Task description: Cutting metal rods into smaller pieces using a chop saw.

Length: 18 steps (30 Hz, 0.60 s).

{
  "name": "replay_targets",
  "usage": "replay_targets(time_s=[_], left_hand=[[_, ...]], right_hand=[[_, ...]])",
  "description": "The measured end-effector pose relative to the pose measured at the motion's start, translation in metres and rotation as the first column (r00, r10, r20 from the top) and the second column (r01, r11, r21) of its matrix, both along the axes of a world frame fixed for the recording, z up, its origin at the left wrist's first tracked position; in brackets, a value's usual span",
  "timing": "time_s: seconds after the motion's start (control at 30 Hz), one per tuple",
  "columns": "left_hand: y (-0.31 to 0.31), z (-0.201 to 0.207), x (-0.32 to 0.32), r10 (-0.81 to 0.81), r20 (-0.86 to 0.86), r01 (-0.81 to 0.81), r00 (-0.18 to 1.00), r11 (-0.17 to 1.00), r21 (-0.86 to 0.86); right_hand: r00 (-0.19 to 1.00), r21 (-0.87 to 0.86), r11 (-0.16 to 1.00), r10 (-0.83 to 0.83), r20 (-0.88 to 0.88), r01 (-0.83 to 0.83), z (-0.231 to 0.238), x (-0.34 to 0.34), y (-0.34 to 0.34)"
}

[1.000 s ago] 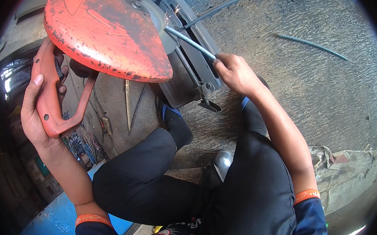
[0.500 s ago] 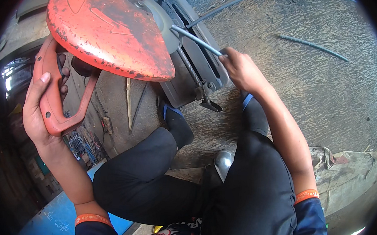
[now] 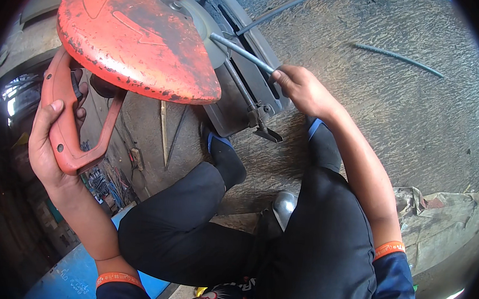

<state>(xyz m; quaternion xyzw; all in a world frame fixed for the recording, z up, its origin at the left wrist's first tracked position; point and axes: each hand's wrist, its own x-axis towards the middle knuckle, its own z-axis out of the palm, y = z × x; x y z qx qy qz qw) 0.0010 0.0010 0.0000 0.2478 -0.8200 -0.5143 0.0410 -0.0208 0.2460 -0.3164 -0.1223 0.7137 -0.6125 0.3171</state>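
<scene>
A chop saw with a worn red blade guard [image 3: 141,42] stands at the upper left. My left hand [image 3: 48,141] is wrapped round the saw's red loop handle [image 3: 66,121]. A grey cutting disc [image 3: 201,27] shows at the guard's right side. Pinched in my right hand [image 3: 305,90] is a thin metal rod [image 3: 243,52], which slants up and left across the saw's base. Its far end lies at the disc's edge; whether they touch I cannot tell. Below the rod runs the threaded screw [image 3: 238,83] of the saw's vise.
Another long rod [image 3: 285,11] extends from the saw to the upper right. A short rod [image 3: 398,58] lies on the rough floor farther right. My knees and feet are close below the saw. At lower left is a blue surface [image 3: 75,277], with a pile of metal bits [image 3: 109,182] beyond it.
My right hand has shifted slightly left, and the rod's end has moved left along the disc. The red guard has tilted very slightly; my left hand keeps its grip.
</scene>
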Motion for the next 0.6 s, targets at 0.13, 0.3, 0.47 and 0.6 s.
replay_targets(time_s=[0.13,0.3,0.47,0.6], left_hand=[[-0.001,0.002,0.002,0.063,0.015,-0.063,0.998,0.998,-0.012],[-0.004,0.001,0.002,0.092,0.018,-0.091,0.996,0.994,-0.062],[-0.001,0.003,0.001,0.071,0.035,-0.071,0.997,0.997,-0.023],[0.0,0.002,0.0,0.063,0.005,-0.063,0.998,0.997,-0.043]], right_hand=[[0.999,0.02,1.0,0.001,-0.043,0.0,0.001,0.003,-0.004],[1.0,0.009,1.0,-0.008,-0.008,0.008,0.007,0.003,-0.007],[0.997,0.027,0.999,-0.042,-0.07,0.044,0.011,0.005,-0.012],[0.988,0.012,0.997,-0.078,-0.137,0.08,0.011,0.006,-0.015]])
